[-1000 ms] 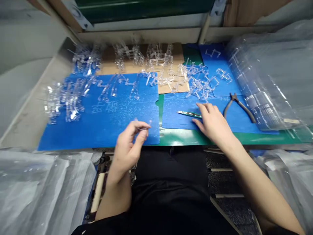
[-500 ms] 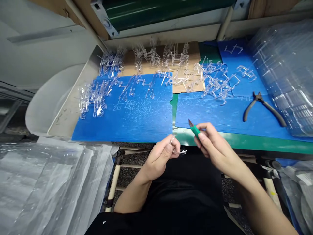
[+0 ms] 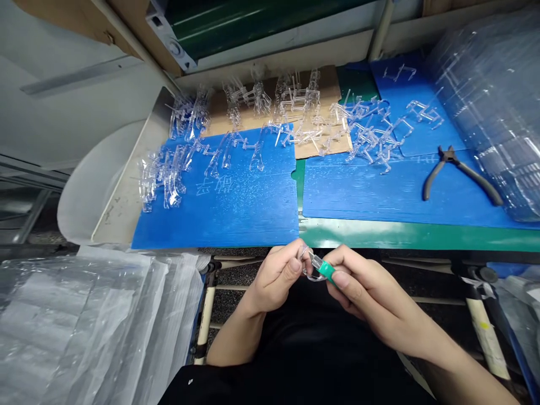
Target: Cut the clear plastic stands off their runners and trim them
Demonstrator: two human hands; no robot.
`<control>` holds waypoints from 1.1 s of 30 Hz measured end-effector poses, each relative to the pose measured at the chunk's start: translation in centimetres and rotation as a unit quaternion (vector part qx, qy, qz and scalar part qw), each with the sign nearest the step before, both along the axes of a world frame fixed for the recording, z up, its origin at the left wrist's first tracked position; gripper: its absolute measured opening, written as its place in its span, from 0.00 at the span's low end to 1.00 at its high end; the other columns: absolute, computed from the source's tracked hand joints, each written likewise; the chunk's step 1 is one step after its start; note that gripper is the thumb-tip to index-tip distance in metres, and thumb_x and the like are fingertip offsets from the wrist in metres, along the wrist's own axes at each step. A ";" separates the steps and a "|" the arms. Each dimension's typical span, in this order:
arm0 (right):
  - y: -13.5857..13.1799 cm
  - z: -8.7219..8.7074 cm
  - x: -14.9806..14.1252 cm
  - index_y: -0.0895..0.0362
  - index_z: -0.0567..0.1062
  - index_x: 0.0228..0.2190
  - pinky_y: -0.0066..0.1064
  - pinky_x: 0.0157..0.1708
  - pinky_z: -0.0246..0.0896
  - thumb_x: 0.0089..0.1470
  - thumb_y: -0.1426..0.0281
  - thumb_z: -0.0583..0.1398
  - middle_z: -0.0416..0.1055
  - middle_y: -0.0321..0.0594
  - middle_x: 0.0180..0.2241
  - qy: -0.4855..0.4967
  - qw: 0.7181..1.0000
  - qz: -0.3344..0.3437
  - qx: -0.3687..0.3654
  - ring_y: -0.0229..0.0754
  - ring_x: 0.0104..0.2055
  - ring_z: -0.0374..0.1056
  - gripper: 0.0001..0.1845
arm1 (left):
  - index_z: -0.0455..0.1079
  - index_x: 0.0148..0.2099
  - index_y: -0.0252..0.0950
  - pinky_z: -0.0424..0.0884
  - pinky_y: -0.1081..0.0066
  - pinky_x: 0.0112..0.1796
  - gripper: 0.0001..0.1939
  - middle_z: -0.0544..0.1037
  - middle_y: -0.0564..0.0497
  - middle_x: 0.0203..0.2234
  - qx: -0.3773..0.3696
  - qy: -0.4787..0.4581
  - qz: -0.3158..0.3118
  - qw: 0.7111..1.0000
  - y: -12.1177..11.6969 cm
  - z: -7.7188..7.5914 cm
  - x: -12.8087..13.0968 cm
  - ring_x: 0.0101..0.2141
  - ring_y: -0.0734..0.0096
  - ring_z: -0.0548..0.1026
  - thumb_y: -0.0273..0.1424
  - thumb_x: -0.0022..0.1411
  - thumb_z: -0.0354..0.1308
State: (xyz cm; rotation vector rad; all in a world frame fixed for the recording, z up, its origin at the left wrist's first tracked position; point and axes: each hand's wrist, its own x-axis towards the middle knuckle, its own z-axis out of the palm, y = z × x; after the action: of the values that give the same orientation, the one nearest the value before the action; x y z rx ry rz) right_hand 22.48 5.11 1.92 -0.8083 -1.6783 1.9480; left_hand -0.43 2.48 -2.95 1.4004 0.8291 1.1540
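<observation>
My left hand (image 3: 278, 275) is closed on a small clear plastic part (image 3: 314, 275), just off the front edge of the bench. Its curved end sticks out toward the right; my fingers cover the rest. Between thumb and fingers, my right hand (image 3: 354, 278) grips a green-handled knife (image 3: 327, 270). The short blade points up and left and lies at the clear part; whether it touches cannot be made out. Several similar clear plastic parts (image 3: 172, 174) lie at the left of the blue sheet (image 3: 244, 219).
Diagonal cutters (image 3: 449, 157) lie at the right. Clear branched plastic pieces (image 3: 375, 135) are heaped mid-bench, with more on brown cardboard (image 3: 304, 151). Clear plastic trays (image 3: 502, 112) are stacked far right. Plastic bags (image 3: 97, 326) hang at lower left. A green roller (image 3: 253, 22) spans the back.
My right hand has moved down and left, bringing the knife blade from above the bench edge to the clear part. My left hand keeps its hold. The camera view has shifted slightly.
</observation>
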 end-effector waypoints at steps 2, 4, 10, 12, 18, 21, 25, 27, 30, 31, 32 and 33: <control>0.0 0.1 0.0 0.51 0.71 0.45 0.30 0.27 0.52 0.82 0.55 0.51 0.62 0.28 0.27 0.006 1.000 0.009 0.002 0.35 0.26 0.56 0.16 | 0.67 0.40 0.36 0.65 0.68 0.35 0.20 0.70 0.50 0.30 0.009 -0.013 -0.005 1.000 0.1 -0.2 0.0 0.32 0.67 0.70 0.45 0.83 0.50; 0.0 0.1 0.1 0.51 0.71 0.45 0.30 0.28 0.52 0.82 0.56 0.51 0.62 0.28 0.27 0.006 1.000 0.011 0.007 0.34 0.26 0.56 0.17 | 0.66 0.39 0.37 0.65 0.68 0.34 0.20 0.70 0.50 0.29 0.016 -0.014 -0.007 1.000 0.1 -0.3 0.1 0.31 0.68 0.70 0.44 0.83 0.51; -0.1 0.0 0.6 0.51 0.72 0.46 0.28 0.29 0.54 0.82 0.56 0.51 0.63 0.28 0.29 -0.019 1.000 0.016 0.012 0.33 0.28 0.57 0.16 | 0.67 0.39 0.37 0.66 0.68 0.33 0.20 0.69 0.51 0.27 0.035 -0.012 -0.013 0.999 0.6 0.0 0.3 0.29 0.68 0.70 0.43 0.83 0.51; -0.2 0.0 0.7 0.51 0.72 0.46 0.28 0.30 0.54 0.82 0.56 0.51 0.63 0.28 0.28 -0.016 1.000 0.019 0.009 0.33 0.28 0.57 0.16 | 0.67 0.38 0.37 0.65 0.68 0.33 0.20 0.70 0.51 0.27 0.045 -0.008 -0.015 0.999 0.7 0.1 0.4 0.29 0.68 0.70 0.43 0.83 0.51; 0.1 0.1 0.7 0.51 0.71 0.45 0.29 0.30 0.53 0.83 0.56 0.50 0.62 0.27 0.28 -0.003 1.000 0.026 -0.009 0.34 0.27 0.56 0.16 | 0.67 0.38 0.37 0.65 0.68 0.32 0.20 0.70 0.51 0.26 0.058 0.008 -0.014 0.998 0.8 0.2 0.4 0.28 0.68 0.70 0.43 0.83 0.51; 0.2 0.1 0.7 0.51 0.70 0.44 0.30 0.29 0.52 0.82 0.55 0.50 0.61 0.27 0.27 -0.001 0.999 0.034 -0.016 0.34 0.27 0.55 0.18 | 0.67 0.39 0.37 0.65 0.68 0.32 0.19 0.70 0.52 0.26 0.067 0.004 -0.018 0.998 0.8 0.1 0.4 0.28 0.69 0.70 0.42 0.83 0.51; 0.2 0.1 0.8 0.52 0.70 0.44 0.30 0.28 0.51 0.82 0.55 0.50 0.61 0.27 0.27 0.005 0.998 0.044 -0.035 0.34 0.27 0.55 0.18 | 0.67 0.40 0.36 0.63 0.68 0.32 0.19 0.69 0.52 0.26 0.070 0.006 -0.025 0.997 0.9 0.2 0.4 0.28 0.70 0.70 0.42 0.83 0.51; 0.3 0.0 0.8 0.52 0.70 0.44 0.30 0.28 0.51 0.82 0.55 0.50 0.61 0.27 0.27 0.008 0.998 0.047 -0.043 0.34 0.27 0.55 0.18 | 0.67 0.40 0.36 0.63 0.68 0.32 0.19 0.69 0.52 0.26 0.070 0.005 -0.028 0.997 0.9 0.2 0.4 0.28 0.70 0.69 0.42 0.84 0.50; 0.4 0.0 0.7 0.53 0.70 0.43 0.30 0.27 0.50 0.82 0.55 0.51 0.60 0.27 0.26 0.015 0.998 0.044 -0.048 0.33 0.26 0.54 0.18 | 0.67 0.40 0.36 0.64 0.68 0.32 0.19 0.69 0.52 0.26 0.067 0.001 -0.031 0.997 0.9 0.2 0.4 0.28 0.70 0.70 0.42 0.84 0.50; 0.4 0.0 0.6 0.53 0.70 0.43 0.30 0.27 0.50 0.82 0.55 0.51 0.60 0.27 0.26 0.019 0.998 0.043 -0.051 0.33 0.25 0.54 0.18 | 0.67 0.40 0.36 0.64 0.68 0.32 0.19 0.69 0.52 0.26 0.066 0.000 -0.030 0.997 0.8 0.2 0.4 0.28 0.70 0.70 0.42 0.84 0.50; 0.4 0.0 0.6 0.53 0.70 0.43 0.30 0.27 0.50 0.82 0.55 0.51 0.59 0.27 0.26 0.022 0.997 0.041 -0.054 0.33 0.25 0.54 0.18 | 0.67 0.40 0.36 0.64 0.68 0.32 0.19 0.69 0.52 0.26 0.065 -0.001 -0.029 0.997 0.8 0.2 0.4 0.28 0.70 0.70 0.42 0.84 0.50; 0.4 0.0 0.5 0.53 0.70 0.42 0.30 0.27 0.50 0.82 0.54 0.51 0.59 0.27 0.26 0.024 0.997 0.039 -0.058 0.33 0.25 0.53 0.19 | 0.67 0.40 0.36 0.64 0.69 0.32 0.19 0.69 0.52 0.26 0.065 -0.001 -0.027 0.997 0.8 0.1 0.4 0.28 0.70 0.70 0.42 0.84 0.50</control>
State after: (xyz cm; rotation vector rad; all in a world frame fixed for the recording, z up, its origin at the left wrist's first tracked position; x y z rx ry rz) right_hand 22.97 5.49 1.95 -0.7414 -1.6049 2.1171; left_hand -0.01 3.28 -2.86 1.5197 0.7210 1.1854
